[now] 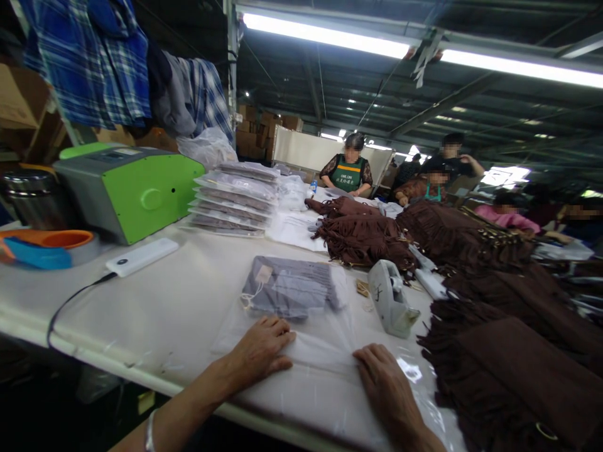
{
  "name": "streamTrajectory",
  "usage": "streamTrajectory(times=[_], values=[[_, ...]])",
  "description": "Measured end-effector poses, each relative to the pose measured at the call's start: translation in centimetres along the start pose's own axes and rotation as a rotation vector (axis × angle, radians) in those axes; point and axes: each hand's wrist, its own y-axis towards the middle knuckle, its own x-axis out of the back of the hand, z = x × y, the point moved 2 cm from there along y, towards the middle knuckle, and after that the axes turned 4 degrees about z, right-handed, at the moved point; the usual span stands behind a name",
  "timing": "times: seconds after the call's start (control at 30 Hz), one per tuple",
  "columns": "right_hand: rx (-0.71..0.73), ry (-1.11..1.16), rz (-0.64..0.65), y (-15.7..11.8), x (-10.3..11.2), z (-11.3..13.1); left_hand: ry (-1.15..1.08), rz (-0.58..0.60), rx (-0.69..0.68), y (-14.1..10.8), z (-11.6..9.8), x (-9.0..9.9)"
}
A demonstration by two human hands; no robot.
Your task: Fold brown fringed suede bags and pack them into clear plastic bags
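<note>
At the table's [188, 298] near edge, your L hand [264, 344], fingers loosely bent, rests on 1 clear bag [323, 342]; R hand [380, 380] touches its right side, can't tell if pinching. Inside, ahead: 1 grey cloth piece [299, 294] w/ 1 tag [264, 274]. Beyond: 1 tape dispenser [389, 300], 1 green apron [349, 172], lettering blurry.

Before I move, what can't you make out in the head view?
All in the head view:
Print on the tag by the gray cloth: too small and blurred.
Palms of the left hand and right hand: hidden by the backs of the hands.
Far end of the black cable: lost in the dark below the table.
Rest of the brown fringed pile: cut off by the right edge.
</note>
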Motion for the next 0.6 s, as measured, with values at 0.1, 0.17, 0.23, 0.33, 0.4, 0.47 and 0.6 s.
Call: streamTrajectory(times=[0.1, 0.17, 0.23, 0.33, 0.4, 0.47, 0.6], values=[[0.012, -0.017, 0.042, 0.0, 0.2, -0.2, 0.038, 0.026, -0.020, 0.2, -0.2, -0.1], [0.011, -0.023, 0.069, -0.1, 0.4, -0.3, 0.084, 0.051, -0.038, 0.3, -0.4, -0.2], [0.006, -0.023, 0.083, 0.0, 0.5, -0.4, 0.130, 0.063, -0.051, 0.4, -0.7, -0.4], [-0.024, -0.020, 0.057, 0.1, 0.8, -0.2, 0.170, 0.049, -0.065, 0.7, -1.2, -0.9], [-0.053, 0.005, 0.020, 0.2, 1.1, 0.1, 0.199, 0.010, -0.082, 0.8, -1.4, -1.3], [-0.063, 0.035, 0.004, 0.1, 1.5, 0.2, 0.234, -0.031, -0.100, 1.0, -1.6, -1.6], [-0.032, 0.055, 0.060, -0.2, 2.6, 0.9, 0.238, -0.040, -0.092, 1.5, -1.8, -1.2]])
